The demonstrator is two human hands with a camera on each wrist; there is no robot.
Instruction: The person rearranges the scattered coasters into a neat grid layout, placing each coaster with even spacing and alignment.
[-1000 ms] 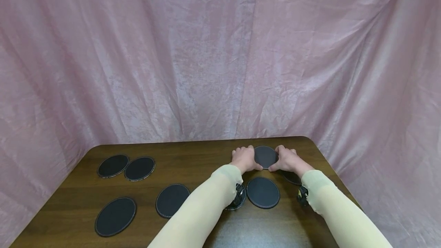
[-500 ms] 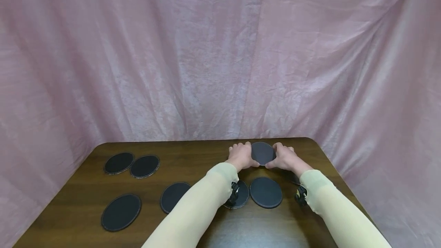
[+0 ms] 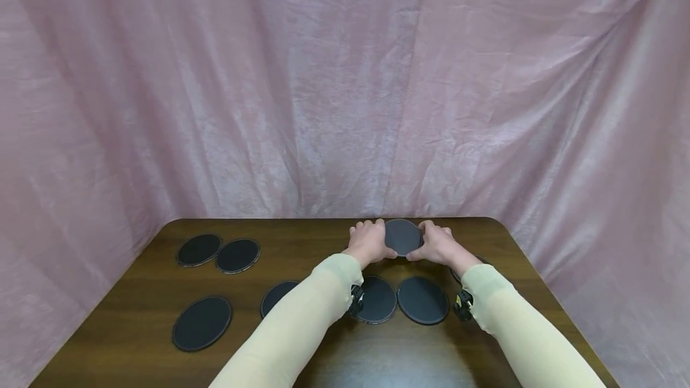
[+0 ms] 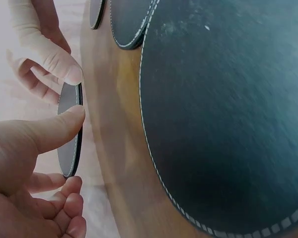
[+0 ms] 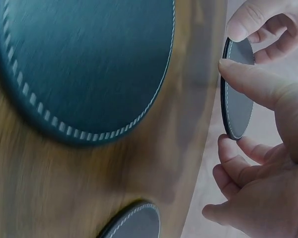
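Note:
A round black leather coaster [image 3: 403, 237] with pale edge stitching is held between both hands near the table's far edge. My left hand [image 3: 369, 242] grips its left side, thumb toward me and fingers around the rim. The right hand [image 3: 439, 245] grips the opposite side in the same way. In the left wrist view, both thumbs lie near each other on the face of this coaster [image 4: 68, 161]. It appears raised off the tabletop in the right wrist view. Two more coasters, a left one [image 3: 380, 301] and a right one [image 3: 423, 301], lie side by side nearer me.
On the left of the wooden table [image 3: 135, 328] lie a far coaster [image 3: 198, 250], one beside it [image 3: 238, 255] and a nearer one [image 3: 202, 323]. My left sleeve partly covers another coaster [image 3: 277, 295]; one is mostly hidden under my right wrist. A pink curtain [image 3: 323, 88] hangs behind.
The head view has swung slightly left, so the table items appear shifted right. Both hands have moved leftward over the table with the coaster, keeping their grip.

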